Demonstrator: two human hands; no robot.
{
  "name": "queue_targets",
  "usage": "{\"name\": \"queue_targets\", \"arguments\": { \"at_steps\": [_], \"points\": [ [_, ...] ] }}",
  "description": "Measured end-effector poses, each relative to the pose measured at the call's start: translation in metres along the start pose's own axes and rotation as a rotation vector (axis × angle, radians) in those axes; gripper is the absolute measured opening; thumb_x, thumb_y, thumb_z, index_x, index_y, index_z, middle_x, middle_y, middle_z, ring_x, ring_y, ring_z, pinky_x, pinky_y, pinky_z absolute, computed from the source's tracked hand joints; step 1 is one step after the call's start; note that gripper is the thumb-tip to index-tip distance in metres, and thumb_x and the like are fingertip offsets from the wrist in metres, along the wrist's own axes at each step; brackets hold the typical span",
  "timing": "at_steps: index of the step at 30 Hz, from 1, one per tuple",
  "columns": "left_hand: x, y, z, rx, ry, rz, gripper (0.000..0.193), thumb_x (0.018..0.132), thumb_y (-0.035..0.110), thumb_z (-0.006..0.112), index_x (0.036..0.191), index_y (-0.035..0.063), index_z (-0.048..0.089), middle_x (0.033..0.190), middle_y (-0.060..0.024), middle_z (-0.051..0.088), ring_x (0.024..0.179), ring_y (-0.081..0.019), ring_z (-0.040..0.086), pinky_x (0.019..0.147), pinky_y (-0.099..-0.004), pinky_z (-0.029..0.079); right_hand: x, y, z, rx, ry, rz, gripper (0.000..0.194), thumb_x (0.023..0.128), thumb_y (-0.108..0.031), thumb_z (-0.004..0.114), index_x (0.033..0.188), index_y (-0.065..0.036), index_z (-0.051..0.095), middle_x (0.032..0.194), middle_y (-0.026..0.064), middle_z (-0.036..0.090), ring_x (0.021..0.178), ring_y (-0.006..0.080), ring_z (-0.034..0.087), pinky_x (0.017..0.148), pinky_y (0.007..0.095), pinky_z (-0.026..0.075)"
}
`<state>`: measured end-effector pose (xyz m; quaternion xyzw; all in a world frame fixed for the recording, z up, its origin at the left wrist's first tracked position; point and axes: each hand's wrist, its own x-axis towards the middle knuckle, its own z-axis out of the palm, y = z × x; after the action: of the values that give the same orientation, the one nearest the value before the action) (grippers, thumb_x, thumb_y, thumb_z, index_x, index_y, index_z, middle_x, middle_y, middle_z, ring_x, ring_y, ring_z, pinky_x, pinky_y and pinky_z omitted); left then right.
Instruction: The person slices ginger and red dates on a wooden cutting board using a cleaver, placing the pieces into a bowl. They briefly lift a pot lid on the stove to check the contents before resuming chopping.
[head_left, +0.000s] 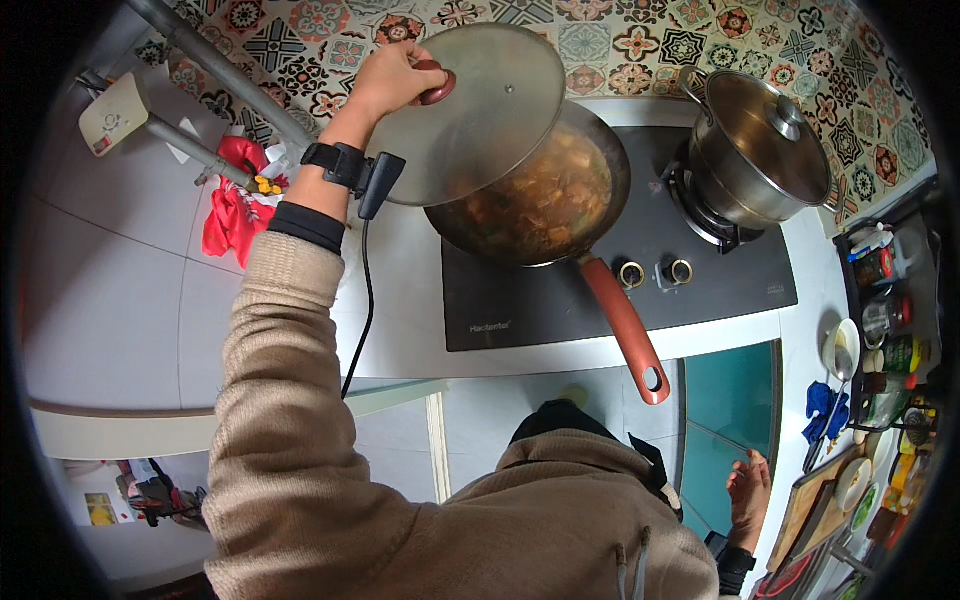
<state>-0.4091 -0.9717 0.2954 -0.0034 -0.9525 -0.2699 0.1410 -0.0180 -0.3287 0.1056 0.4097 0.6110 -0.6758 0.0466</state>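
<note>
My left hand (397, 79) grips the dark red knob of a round glass lid (487, 112). The lid is tilted over the left part of a wok (626, 176), whose stew (559, 195) shows steaming to the right of it. The wok's red handle (619, 322) points towards me past the edge of the black gas hob (525, 300). My right hand (748, 487) hangs low at the right beside the counter, fingers loosely bent and apart, nothing in it.
A lidded steel pot (739, 172) sits on the right burner. Along the right counter are a white bowl (832, 349) with a ladle (844, 364), a blue cloth (819, 409), a cutting board (795, 517) and a rack of jars (885, 315). Pipes (225, 75) and a red bag (232, 225) are at left.
</note>
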Motion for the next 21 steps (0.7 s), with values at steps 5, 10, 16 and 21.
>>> {"name": "queue_targets", "arguments": {
  "at_steps": [5, 10, 16, 21],
  "points": [
    [-0.005, 0.01, -0.002, -0.291, -0.04, -0.068, 0.036, 0.074, 0.028, 0.079, 0.094, 0.0, 0.069, 0.075, -0.0057, 0.07, 0.055, -0.0083, 0.063, 0.054, -0.023, 0.052, -0.003, 0.009, -0.003, -0.01, -0.037, 0.009, 0.025, 0.1, -0.031, 0.06, 0.115, -0.012, 0.06, 0.082, 0.0035, 0.066, 0.062, 0.0085, 0.06, 0.051, 0.0201, 0.049],
    [-0.014, 0.022, 0.0, -0.356, -0.076, -0.05, 0.034, 0.075, 0.027, 0.079, 0.092, -0.0013, 0.07, 0.073, -0.0052, 0.069, 0.054, -0.0078, 0.061, 0.052, -0.0231, 0.051, -0.002, 0.006, 0.005, 0.002, -0.078, 0.025, 0.022, 0.101, -0.029, 0.059, 0.114, -0.011, 0.06, 0.083, 0.0039, 0.066, 0.062, 0.0085, 0.06, 0.051, 0.021, 0.049],
    [-0.015, 0.026, 0.01, -0.168, -0.068, 0.071, 0.033, 0.073, 0.025, 0.08, 0.092, 0.0008, 0.07, 0.075, -0.0065, 0.069, 0.058, -0.0122, 0.064, 0.054, -0.0262, 0.053, -0.003, 0.011, 0.009, -0.027, -0.082, 0.028, 0.02, 0.101, -0.026, 0.058, 0.115, -0.012, 0.06, 0.083, 0.0041, 0.066, 0.062, 0.009, 0.06, 0.053, 0.021, 0.049],
    [-0.02, 0.029, 0.036, 0.038, -0.061, 0.133, 0.038, 0.067, 0.027, 0.08, 0.095, 0.0032, 0.07, 0.08, -0.0112, 0.072, 0.07, -0.0214, 0.07, 0.064, -0.0332, 0.056, -0.007, 0.016, 0.009, -0.025, -0.079, 0.056, 0.018, 0.101, -0.024, 0.058, 0.114, -0.012, 0.06, 0.084, 0.0038, 0.066, 0.063, 0.0091, 0.06, 0.054, 0.022, 0.05]
  ]
}}
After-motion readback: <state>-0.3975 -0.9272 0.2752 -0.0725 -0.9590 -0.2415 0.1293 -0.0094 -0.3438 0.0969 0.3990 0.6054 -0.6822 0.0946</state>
